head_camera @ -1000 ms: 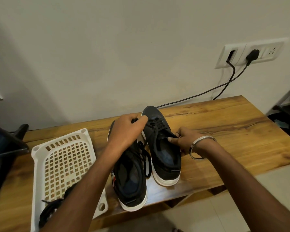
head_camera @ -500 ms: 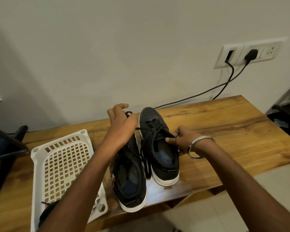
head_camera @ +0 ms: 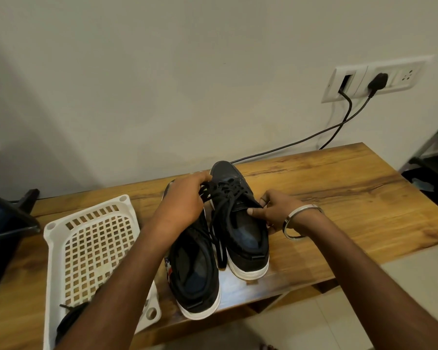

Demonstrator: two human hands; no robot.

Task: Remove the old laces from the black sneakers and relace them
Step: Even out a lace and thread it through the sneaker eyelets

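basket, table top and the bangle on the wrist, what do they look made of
White basket: looks like moulded plastic, matte, judging by its even grid of square holes and rounded rim.
Table top: wood or a wood-look laminate, with brown grain streaks and a slight sheen; which one is unclear.
Bangle on the right wrist: probably metal, silver-coloured, with bright highlights.

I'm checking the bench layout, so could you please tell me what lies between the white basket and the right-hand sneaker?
The other sneaker lies there, beside the basket and the right-hand sneaker, with the left hand over its front. The head view shows this.
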